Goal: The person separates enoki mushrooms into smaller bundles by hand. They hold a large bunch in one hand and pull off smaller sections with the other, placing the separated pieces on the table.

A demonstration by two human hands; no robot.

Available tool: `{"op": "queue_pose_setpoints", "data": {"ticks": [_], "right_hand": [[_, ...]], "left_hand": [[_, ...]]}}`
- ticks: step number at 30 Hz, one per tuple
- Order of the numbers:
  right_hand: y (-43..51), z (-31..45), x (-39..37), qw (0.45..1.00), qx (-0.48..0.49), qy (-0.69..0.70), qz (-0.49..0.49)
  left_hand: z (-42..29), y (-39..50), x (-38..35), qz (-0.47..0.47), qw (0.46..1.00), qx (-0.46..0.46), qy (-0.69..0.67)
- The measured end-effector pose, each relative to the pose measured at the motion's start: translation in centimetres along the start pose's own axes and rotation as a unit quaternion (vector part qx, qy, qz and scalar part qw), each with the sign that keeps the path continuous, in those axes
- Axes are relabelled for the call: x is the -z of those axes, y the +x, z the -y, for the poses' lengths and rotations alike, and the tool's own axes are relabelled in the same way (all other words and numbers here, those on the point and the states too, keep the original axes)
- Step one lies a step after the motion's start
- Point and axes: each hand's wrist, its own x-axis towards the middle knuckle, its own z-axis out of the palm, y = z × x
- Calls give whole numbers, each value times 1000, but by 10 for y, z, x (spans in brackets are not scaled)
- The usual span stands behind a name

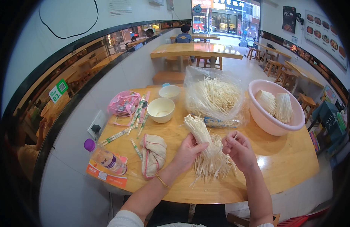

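My left hand (189,151) is wrapped around a bundle of enoki mushrooms (200,129), its small caps tilted up and away to the left. Just to the right, my right hand (238,149) pinches what looks like a thin enoki strand between thumb and fingertips. Loose enoki stems (213,168) lie in a pile on the wooden table (277,167) beneath both hands. Behind them stands an open clear plastic bag (216,98) filled with loose enoki. A pink plastic basin (277,124) at the right holds two thick enoki bundles (283,107).
A folded cloth (153,156) lies left of my left forearm. Farther left are a purple-capped bottle (106,160), wrapped chopsticks (118,135) and a pink pouch (125,103). Two bowls, the nearer one cream (160,110), stand behind the cloth. A person (184,35) sits at a far table.
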Motion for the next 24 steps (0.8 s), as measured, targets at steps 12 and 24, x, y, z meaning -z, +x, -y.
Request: {"op": "queue_pose_setpoints", "data": {"ticks": [12,24], "right_hand": [[1,-21,-8,958,75,-268,-71],[3,-19,-1,963,52,-261,-49]], "left_hand": [[1,-6,-11,32,991,-38,122],[-1,-9,-19,13,991,0,132]]}}
